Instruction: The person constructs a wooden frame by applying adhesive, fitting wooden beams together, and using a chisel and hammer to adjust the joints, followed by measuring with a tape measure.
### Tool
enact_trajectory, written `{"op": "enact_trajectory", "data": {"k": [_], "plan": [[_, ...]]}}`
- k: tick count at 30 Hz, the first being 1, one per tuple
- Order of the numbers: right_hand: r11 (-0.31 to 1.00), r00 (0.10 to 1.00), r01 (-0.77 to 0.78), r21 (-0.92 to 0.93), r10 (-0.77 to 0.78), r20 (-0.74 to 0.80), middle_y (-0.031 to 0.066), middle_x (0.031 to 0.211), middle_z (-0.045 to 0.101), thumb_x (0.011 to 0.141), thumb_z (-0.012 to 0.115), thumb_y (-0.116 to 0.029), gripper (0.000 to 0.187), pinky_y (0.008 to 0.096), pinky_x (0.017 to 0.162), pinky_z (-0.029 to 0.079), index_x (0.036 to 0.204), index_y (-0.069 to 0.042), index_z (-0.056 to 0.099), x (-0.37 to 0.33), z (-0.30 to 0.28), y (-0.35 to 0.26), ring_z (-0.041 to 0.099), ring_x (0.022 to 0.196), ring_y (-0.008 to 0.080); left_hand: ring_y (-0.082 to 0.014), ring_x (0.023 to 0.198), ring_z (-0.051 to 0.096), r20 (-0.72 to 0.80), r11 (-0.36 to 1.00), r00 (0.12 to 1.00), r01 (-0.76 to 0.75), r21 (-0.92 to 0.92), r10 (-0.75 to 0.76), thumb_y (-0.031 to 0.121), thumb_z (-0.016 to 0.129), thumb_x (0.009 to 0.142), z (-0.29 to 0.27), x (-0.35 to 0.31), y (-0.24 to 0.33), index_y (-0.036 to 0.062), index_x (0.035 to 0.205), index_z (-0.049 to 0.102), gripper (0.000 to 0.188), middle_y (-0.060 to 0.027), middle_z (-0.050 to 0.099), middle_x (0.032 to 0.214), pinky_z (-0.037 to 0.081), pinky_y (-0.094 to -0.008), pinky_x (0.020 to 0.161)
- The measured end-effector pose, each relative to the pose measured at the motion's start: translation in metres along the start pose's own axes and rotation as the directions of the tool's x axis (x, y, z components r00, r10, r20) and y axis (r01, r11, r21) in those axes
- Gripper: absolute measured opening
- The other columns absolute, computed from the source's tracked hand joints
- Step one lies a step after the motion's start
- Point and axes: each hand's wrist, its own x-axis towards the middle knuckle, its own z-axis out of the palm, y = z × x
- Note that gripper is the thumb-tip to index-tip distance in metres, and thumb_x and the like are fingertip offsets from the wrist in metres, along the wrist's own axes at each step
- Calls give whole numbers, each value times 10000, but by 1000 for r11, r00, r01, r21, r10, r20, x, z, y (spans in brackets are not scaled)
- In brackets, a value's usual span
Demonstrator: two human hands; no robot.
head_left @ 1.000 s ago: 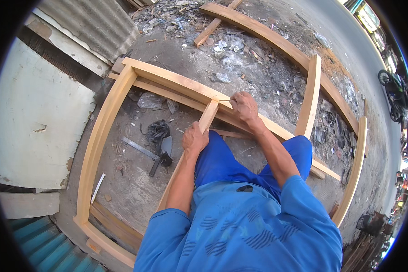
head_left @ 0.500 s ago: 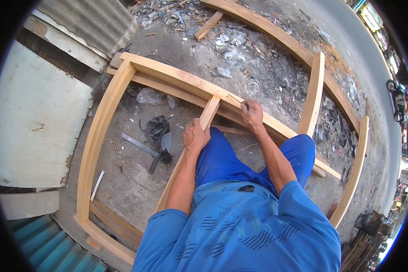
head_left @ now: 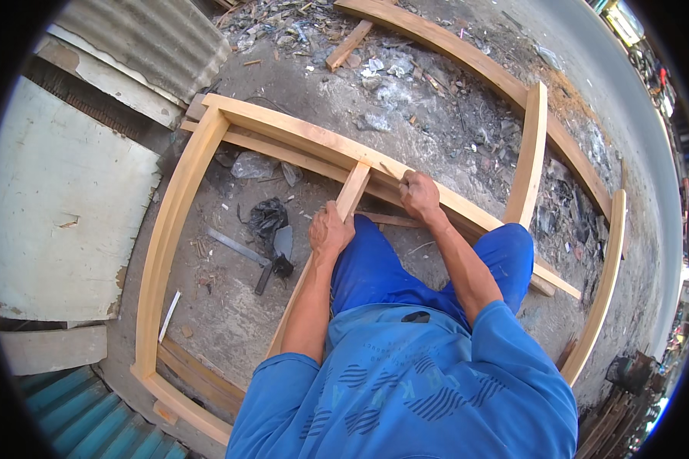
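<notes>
A large pale wooden frame (head_left: 298, 136) lies before me, with a middle crosspiece (head_left: 354, 189) joined to its far rail. My left hand (head_left: 331, 229) is wrapped around that crosspiece a short way from the joint. Just right of the joint, my right hand (head_left: 419, 196) is closed on a thin brown stick (head_left: 391, 171), whose tip points toward the far rail's top face. Whether the stick touches the wood I cannot tell. My knees are inside the frame, on either side of my right forearm.
On the ground inside the frame lie a try square (head_left: 241, 246) and a crumpled black plastic bag (head_left: 268, 218). Another wooden frame (head_left: 467, 53) spreads over rubble at the far right. Pale panels (head_left: 65, 199) and corrugated sheets (head_left: 142, 42) stand left. A road (head_left: 589, 69) runs beyond.
My right hand has shifted slightly left and toward me, and the thin stick has moved with it. The left hand keeps its place on the crosspiece.
</notes>
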Motion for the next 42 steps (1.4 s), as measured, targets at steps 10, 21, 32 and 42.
{"op": "enact_trajectory", "data": {"k": [10, 21, 32, 42], "plan": [[971, 996, -39, 235, 18, 88, 235, 884, 706, 880, 622, -232, 247, 472, 816, 528, 929, -8, 715, 9, -27, 3, 682, 881, 412, -458, 1002, 671, -59, 999, 998, -33, -19, 32, 363, 691, 892, 1, -1, 1, 3, 1102, 591, 428, -280, 694, 1029, 541, -536, 881], [967, 976, 218, -128, -217, 22, 230, 893, 686, 868, 587, -196, 165, 528, 778, 527, 905, -51, 656, 24, -23, -20, 666, 893, 433, -457, 1001, 674, -48, 1000, 999, -18, -12, 17, 365, 696, 891, -1, -1, 3, 3, 1090, 598, 425, -275, 696, 1021, 543, -537, 877], [997, 990, 21, -79, -31, -136, 228, 903, 690, 911, 567, -233, 212, 546, 791, 510, 884, -49, 669, 19, -20, 0, 659, 882, 446, -449, 1064, 664, -1, 1000, 1000, 17, 1, -17, 389, 665, 910, -2, 0, 2, 30, 1214, 577, 479, -268, 693, 1108, 535, -533, 914], [993, 998, 25, -114, -31, -48, 200, 848, 712, 831, 619, -224, 158, 526, 748, 543, 839, -88, 699, 22, -4, 13, 682, 845, 438, -456, 1031, 665, -36, 1000, 999, -7, -24, 6, 378, 691, 898, -2, 0, 4, 6, 1119, 585, 445, -277, 682, 1058, 539, -539, 892]]}}
